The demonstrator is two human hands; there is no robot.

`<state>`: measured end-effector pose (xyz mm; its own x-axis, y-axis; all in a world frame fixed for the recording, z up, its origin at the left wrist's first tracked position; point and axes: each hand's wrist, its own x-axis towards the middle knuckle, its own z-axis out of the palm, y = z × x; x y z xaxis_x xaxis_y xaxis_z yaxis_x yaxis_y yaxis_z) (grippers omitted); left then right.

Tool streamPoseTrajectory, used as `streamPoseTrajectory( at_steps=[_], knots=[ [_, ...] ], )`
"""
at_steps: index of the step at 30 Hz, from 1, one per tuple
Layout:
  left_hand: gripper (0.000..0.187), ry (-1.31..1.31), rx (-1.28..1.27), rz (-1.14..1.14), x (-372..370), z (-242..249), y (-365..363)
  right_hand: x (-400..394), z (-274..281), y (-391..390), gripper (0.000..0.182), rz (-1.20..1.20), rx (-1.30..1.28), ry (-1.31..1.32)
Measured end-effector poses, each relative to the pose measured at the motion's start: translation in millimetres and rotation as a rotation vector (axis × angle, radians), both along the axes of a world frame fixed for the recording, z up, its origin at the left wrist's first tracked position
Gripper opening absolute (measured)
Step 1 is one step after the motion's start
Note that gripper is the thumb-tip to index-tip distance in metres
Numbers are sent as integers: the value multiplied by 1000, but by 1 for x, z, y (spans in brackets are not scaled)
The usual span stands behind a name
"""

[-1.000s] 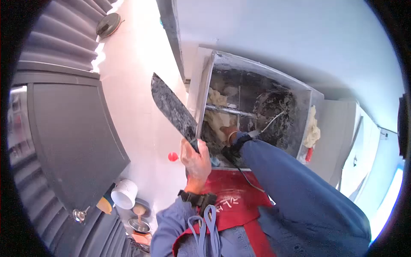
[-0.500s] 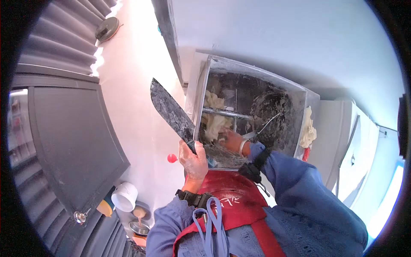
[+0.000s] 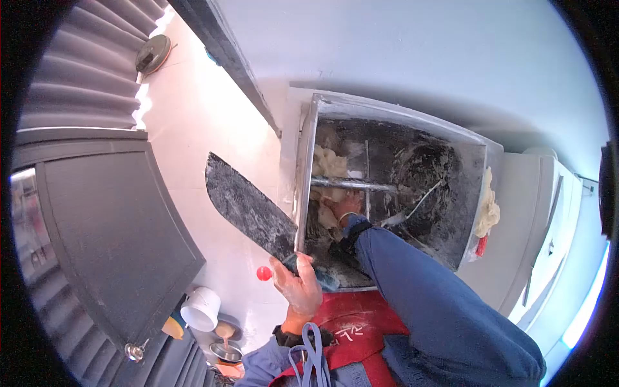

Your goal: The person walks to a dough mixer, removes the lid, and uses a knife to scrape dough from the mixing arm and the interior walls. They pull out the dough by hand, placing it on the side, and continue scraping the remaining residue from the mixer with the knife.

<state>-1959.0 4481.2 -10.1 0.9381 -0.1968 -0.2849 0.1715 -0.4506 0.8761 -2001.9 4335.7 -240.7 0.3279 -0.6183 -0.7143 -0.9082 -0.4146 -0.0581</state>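
My left hand point(image 3: 298, 284) is wrapped round the handle of a large broad-bladed knife point(image 3: 248, 209). Its dark, flour-smeared blade points up and left, outside the metal mixing tub point(image 3: 400, 106). Deep in the tub, my right hand point(image 3: 346, 204) grips pale dough point(image 3: 327, 218) just below the mixing bar point(image 3: 354, 185); its fingertips are partly hidden. More dough point(image 3: 329, 161) lies above the bar, against the tub's left wall. Flour and dough residue coat the tub's inside.
A lump of dough point(image 3: 488, 206) hangs over the tub's right rim, above something red point(image 3: 481, 245). At left stand a dark cabinet point(image 3: 116, 226) and a white bucket point(image 3: 201, 308). A pan point(image 3: 225, 350) sits below it. A white appliance point(image 3: 516, 213) is on the right.
My right hand has reached farther into the tub, up and left to the dough under the bar. My left hand and the knife have moved lower in view, with the blade tilted more leftward.
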Motion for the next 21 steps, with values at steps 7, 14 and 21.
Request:
streamPoseTrajectory(
  at_steps=[7, 14, 21],
  knots=[
    [34, 21, -138, 166, -6, -5, -1, 16, -40, -12, 83, -104, 27, -209],
    [58, -5, -113, 199, -10, -1, -3, -8, -114, -16, 79, -55, 139, -362],
    [55, -6, -105, 140, -5, 7, -9, -14, -106, -17, 75, 106, 290, -354]
  ],
)
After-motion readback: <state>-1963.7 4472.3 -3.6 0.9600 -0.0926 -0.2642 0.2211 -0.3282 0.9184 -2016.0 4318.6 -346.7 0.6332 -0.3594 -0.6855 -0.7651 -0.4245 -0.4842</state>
